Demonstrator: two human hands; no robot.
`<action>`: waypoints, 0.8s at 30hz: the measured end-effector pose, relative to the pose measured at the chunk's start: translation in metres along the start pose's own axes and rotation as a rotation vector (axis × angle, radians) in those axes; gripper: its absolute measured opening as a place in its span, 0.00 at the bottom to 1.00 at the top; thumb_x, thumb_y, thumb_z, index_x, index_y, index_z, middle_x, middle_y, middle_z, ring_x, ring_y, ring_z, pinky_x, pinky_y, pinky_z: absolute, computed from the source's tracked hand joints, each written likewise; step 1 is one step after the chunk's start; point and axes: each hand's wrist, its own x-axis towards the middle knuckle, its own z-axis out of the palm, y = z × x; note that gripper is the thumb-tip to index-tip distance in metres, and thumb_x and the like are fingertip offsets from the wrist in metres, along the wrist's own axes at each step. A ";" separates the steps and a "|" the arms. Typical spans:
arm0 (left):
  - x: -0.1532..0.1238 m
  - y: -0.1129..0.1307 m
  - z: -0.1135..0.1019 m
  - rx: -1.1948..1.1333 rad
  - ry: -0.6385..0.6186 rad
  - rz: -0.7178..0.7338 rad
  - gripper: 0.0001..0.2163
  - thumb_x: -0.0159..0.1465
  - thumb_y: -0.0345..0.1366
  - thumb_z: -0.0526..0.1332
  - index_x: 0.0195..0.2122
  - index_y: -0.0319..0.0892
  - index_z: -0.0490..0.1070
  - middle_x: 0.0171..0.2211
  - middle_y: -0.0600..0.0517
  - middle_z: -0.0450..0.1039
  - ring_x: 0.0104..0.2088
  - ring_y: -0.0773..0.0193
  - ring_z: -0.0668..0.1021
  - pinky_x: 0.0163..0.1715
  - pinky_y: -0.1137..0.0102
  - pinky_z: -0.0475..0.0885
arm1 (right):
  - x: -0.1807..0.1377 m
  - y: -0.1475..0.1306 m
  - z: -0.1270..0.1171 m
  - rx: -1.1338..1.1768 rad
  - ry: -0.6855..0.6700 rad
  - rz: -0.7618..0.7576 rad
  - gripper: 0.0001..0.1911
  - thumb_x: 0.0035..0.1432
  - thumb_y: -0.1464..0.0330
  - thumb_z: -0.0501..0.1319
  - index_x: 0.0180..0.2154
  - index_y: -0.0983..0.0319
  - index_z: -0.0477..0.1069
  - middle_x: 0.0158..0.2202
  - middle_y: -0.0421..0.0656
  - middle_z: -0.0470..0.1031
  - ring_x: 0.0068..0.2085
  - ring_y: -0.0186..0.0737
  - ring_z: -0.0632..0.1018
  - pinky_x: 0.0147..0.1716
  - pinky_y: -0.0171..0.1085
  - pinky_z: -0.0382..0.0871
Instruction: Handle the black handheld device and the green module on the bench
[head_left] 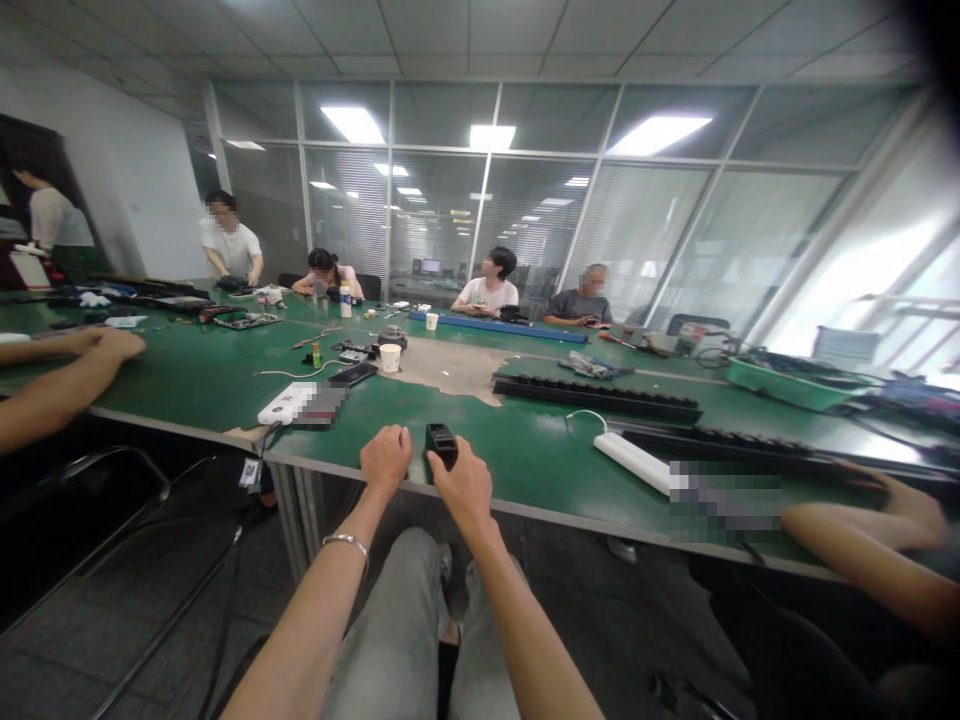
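**Two hands at the table edge, one small black box**

- Right hand [465, 485]: closed around the lower part of a small black box [441, 440], held upright. The box sits at the near edge of the green table [540, 450], just right of the other hand.
- Left hand [386, 460]: clenched in a fist, knuckles up, at the same table edge, close beside the box. Whether it encloses anything cannot be told. A metal bracelet [345, 541] is on that wrist.
- Nearby on the table: a white power strip [634, 462] to the right, a long black strip [596, 397] behind it, a paper cup [390, 357] further back, and a white gadget [289, 403] to the left.
- Others: a co-worker's forearm [60, 385] rests at the far left and another co-worker's arm [862, 530] at the right. Four people sit or stand at the far side.
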 end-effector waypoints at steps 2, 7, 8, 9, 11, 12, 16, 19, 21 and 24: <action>0.000 0.000 0.000 -0.004 -0.005 0.001 0.20 0.70 0.45 0.44 0.37 0.43 0.73 0.38 0.47 0.74 0.36 0.63 0.75 0.33 0.72 0.59 | -0.006 0.004 0.005 -0.002 -0.017 0.004 0.28 0.59 0.56 0.58 0.55 0.65 0.65 0.39 0.52 0.78 0.41 0.51 0.78 0.37 0.40 0.66; 0.000 0.001 -0.001 0.004 -0.011 -0.005 0.20 0.70 0.45 0.44 0.36 0.43 0.73 0.38 0.47 0.74 0.36 0.63 0.75 0.32 0.72 0.59 | -0.008 0.012 0.015 0.088 0.072 -0.116 0.34 0.57 0.58 0.60 0.59 0.70 0.61 0.53 0.57 0.72 0.52 0.53 0.73 0.50 0.44 0.64; 0.000 0.002 -0.001 0.008 -0.012 -0.006 0.20 0.70 0.45 0.44 0.36 0.43 0.73 0.38 0.47 0.74 0.36 0.63 0.75 0.33 0.72 0.59 | -0.007 0.013 0.017 0.113 0.098 -0.147 0.33 0.57 0.58 0.60 0.59 0.71 0.61 0.55 0.57 0.70 0.54 0.53 0.71 0.53 0.44 0.63; 0.000 0.002 -0.001 0.011 -0.013 -0.008 0.20 0.70 0.45 0.44 0.37 0.43 0.73 0.38 0.47 0.74 0.36 0.63 0.75 0.33 0.72 0.60 | -0.006 0.014 0.019 0.135 0.117 -0.173 0.33 0.58 0.58 0.60 0.59 0.71 0.62 0.56 0.57 0.69 0.55 0.53 0.70 0.54 0.45 0.62; 0.000 0.002 -0.001 0.018 -0.014 -0.010 0.20 0.70 0.45 0.43 0.37 0.43 0.73 0.38 0.47 0.74 0.36 0.64 0.75 0.33 0.72 0.60 | -0.005 0.017 0.024 0.167 0.124 -0.189 0.31 0.58 0.58 0.59 0.58 0.70 0.63 0.55 0.56 0.70 0.54 0.52 0.71 0.54 0.45 0.62; 0.000 0.002 -0.001 0.023 -0.011 -0.009 0.20 0.70 0.45 0.43 0.37 0.43 0.73 0.38 0.47 0.74 0.36 0.64 0.75 0.33 0.72 0.59 | -0.005 0.019 0.026 0.178 0.119 -0.178 0.31 0.58 0.58 0.59 0.58 0.69 0.63 0.53 0.55 0.71 0.53 0.51 0.72 0.53 0.44 0.63; 0.000 0.001 0.001 0.036 0.008 0.001 0.20 0.70 0.45 0.44 0.36 0.43 0.73 0.38 0.47 0.74 0.36 0.64 0.75 0.32 0.72 0.59 | -0.009 0.023 0.032 0.208 0.113 -0.135 0.31 0.60 0.59 0.58 0.61 0.65 0.60 0.51 0.52 0.74 0.48 0.49 0.74 0.48 0.43 0.66; 0.000 0.000 0.003 0.038 0.015 0.008 0.20 0.70 0.46 0.43 0.36 0.43 0.72 0.38 0.48 0.74 0.35 0.64 0.75 0.32 0.72 0.59 | -0.012 0.024 0.031 0.229 0.116 -0.161 0.31 0.60 0.58 0.58 0.61 0.66 0.60 0.53 0.52 0.72 0.50 0.49 0.73 0.50 0.43 0.65; 0.000 0.000 0.003 0.036 0.012 0.008 0.20 0.70 0.46 0.43 0.36 0.43 0.72 0.38 0.48 0.74 0.35 0.64 0.75 0.32 0.72 0.59 | -0.012 0.023 0.030 0.231 0.113 -0.158 0.31 0.60 0.58 0.58 0.61 0.67 0.60 0.54 0.52 0.71 0.51 0.50 0.73 0.52 0.43 0.64; 0.001 0.000 0.002 0.027 0.010 0.013 0.20 0.70 0.46 0.44 0.36 0.43 0.72 0.37 0.48 0.74 0.36 0.64 0.75 0.32 0.72 0.59 | -0.010 0.020 0.031 0.208 0.101 -0.129 0.31 0.61 0.59 0.57 0.61 0.68 0.60 0.53 0.53 0.72 0.50 0.51 0.73 0.51 0.43 0.64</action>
